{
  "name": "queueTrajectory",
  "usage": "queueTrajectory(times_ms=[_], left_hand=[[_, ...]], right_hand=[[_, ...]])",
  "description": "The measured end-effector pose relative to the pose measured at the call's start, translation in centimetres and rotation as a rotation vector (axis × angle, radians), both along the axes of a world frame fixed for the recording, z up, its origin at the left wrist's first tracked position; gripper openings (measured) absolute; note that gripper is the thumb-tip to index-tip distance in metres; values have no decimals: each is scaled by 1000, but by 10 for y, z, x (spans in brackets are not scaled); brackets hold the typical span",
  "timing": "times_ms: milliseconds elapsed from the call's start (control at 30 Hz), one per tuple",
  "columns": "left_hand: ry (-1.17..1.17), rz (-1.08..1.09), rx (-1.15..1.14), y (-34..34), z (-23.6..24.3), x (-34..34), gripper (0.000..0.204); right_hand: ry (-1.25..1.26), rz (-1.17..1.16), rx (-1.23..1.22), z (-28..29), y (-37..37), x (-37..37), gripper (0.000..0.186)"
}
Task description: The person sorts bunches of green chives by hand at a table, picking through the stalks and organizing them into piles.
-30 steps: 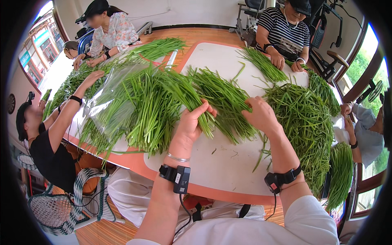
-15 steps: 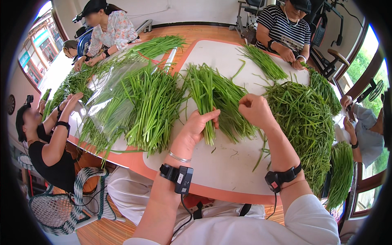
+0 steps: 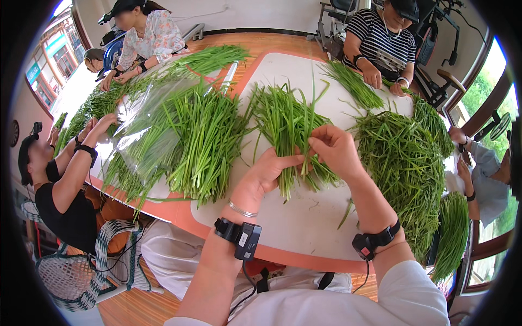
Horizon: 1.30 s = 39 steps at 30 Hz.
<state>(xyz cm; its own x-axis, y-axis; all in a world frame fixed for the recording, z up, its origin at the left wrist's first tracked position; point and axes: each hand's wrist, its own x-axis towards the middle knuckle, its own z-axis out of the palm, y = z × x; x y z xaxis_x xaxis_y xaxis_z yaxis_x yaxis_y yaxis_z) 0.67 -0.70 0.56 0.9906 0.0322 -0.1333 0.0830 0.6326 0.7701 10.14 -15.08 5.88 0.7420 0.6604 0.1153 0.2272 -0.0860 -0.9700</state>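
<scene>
My left hand [image 3: 270, 169] is closed around an upright bunch of garlic chives [image 3: 281, 122], thumb across the front, with the cut ends pointing toward me. Close beside it, my right hand [image 3: 340, 152] pinches a thin chive stalk [image 3: 311, 106] between thumb and fingertips. That stalk stands along the right side of the bunch. More chives lie on the table behind and under the bunch, so the border between held and loose ones is partly hidden. Left of my hands rests a thick, neatly laid heap of chives [image 3: 201, 146].
A large tangled chive pile [image 3: 399, 168] covers the table's right side. Clear plastic film [image 3: 144, 130] drapes over the left heap. The white tabletop [image 3: 272, 223] has an orange edge. Co-workers handle chives at left, far left, far right and right. A woven chair [image 3: 109, 261] stands lower left.
My right hand has moved left to the bunch and now pinches a stalk there. The bunch in my left hand has shifted slightly right and looks fuller.
</scene>
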Motion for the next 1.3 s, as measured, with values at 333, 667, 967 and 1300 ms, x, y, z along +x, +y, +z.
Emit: queueTrajectory(times_ms=[333,667,967,1300], left_hand=[[51,112,-7,-1,2,-1,19],[58,-15,-18,1,3,-4,21],[-54,58,-75,3,6,-7,20],[-284,-191,-143,1,9,-17,24]], right_hand=[[-128,39,-511,17,-4,-4,29],[121,142,-201,-6,-2,1,17],[264,-3,-93,1,2,-4,26],[744,405,316,2,-2,1,19]])
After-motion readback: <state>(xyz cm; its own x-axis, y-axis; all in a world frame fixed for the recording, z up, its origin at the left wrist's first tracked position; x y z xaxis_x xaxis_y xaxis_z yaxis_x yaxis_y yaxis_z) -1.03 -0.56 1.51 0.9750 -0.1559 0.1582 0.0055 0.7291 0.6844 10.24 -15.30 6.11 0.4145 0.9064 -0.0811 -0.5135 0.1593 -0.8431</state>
